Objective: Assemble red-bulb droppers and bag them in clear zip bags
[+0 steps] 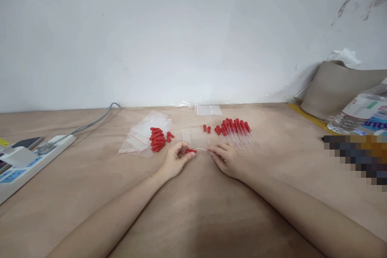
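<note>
My left hand (177, 158) pinches a red rubber bulb (190, 151) between thumb and fingers. My right hand (222, 156) holds the clear glass tube (203, 149) that meets the bulb. Both hands rest on the tan table (193, 209). A pile of loose red bulbs (157, 138) lies just beyond my left hand. Several clear tubes (193, 136) lie side by side behind the hands. A row of finished droppers with red bulbs (234, 129) lies beyond my right hand. Two bulbs (207, 129) stand apart between the groups.
Clear zip bags (142, 135) lie left of the bulb pile and another bag (208, 109) near the wall. A white power strip (27, 161) with a grey cable sits at the left. A plastic water bottle (359, 113) and a grey bag (335, 86) stand at the right.
</note>
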`<act>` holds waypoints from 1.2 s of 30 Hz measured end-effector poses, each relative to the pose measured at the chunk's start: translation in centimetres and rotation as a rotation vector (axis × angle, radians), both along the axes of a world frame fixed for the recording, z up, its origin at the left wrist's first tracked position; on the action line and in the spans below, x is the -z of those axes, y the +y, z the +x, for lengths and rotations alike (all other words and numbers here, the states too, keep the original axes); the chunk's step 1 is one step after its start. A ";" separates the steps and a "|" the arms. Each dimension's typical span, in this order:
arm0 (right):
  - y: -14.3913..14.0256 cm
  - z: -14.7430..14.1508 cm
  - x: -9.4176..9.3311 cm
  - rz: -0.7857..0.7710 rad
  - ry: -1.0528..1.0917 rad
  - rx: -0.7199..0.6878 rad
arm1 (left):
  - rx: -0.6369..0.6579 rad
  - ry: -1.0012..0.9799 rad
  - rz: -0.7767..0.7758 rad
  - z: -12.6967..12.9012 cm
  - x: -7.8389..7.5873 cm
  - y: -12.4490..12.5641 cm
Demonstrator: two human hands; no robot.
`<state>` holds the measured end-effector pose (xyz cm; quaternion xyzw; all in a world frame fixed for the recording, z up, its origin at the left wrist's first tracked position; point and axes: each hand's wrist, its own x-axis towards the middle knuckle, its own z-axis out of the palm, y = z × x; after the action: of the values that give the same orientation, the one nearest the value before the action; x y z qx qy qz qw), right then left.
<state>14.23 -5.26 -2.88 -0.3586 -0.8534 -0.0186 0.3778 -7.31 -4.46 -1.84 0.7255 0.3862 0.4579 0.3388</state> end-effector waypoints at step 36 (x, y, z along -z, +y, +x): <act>-1.1 0.5 -2.2 -0.006 -0.263 -0.038 | 0.127 0.418 0.220 0.1 -0.8 -1.7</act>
<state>14.69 -6.40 -0.67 -0.3378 -0.9024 -0.0556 0.2618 -7.25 -6.14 -1.03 0.8599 0.3492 0.3148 0.1986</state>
